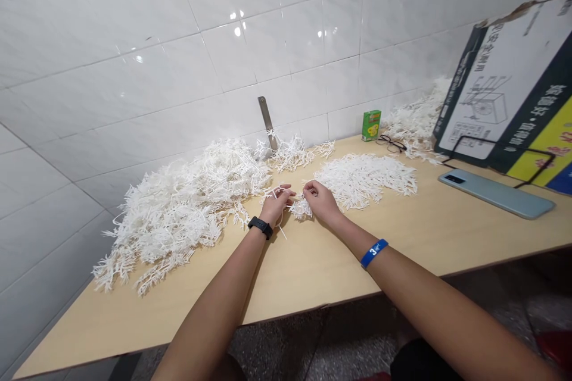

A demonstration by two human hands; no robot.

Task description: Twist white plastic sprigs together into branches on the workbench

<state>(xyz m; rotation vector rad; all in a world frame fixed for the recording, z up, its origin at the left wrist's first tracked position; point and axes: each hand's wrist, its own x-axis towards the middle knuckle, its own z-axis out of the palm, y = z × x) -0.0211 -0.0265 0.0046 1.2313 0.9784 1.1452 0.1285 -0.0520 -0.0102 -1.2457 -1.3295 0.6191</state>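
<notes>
On the wooden table (pixel 313 274), between a tangled heap (pixel 187 202) and a flatter heap (pixel 366 175), my left hand (pixel 277 202) and right hand (pixel 319 199) pinch white plastic sprigs (pixel 298 208), fingertips close, seemingly to grip such thin pieces.

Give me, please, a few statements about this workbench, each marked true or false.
1. The left hand and the right hand both grip white plastic pieces over the table. True.
2. The blue wristband sits on the left wrist. False: it is on the right wrist; the left wears a black watch.
3. A phone lies flat on the table's right part. True.
4. The green box lies at the table's front edge. False: it stands by the tiled wall.
</notes>
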